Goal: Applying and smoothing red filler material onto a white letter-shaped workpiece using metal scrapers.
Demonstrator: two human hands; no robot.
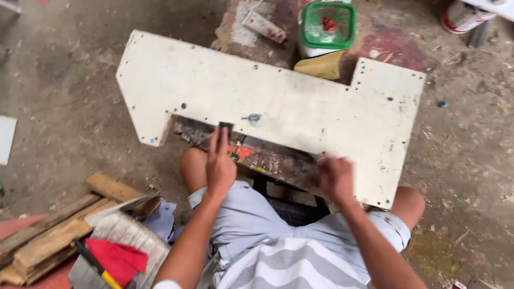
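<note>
A large off-white cut-out board with small holes lies across a paint-stained wooden stool in front of my knees. My left hand presses a small dark flat piece, possibly sandpaper, against the board's lower inner edge, fingers extended. My right hand is blurred and closed around a small dark object at the board's lower edge; I cannot tell what it is.
A white tub with a green lid, a yellow scraper and a paint tube sit beyond the board. Wood planks, a red cloth and a yellow-handled tool lie at lower left on the dusty floor.
</note>
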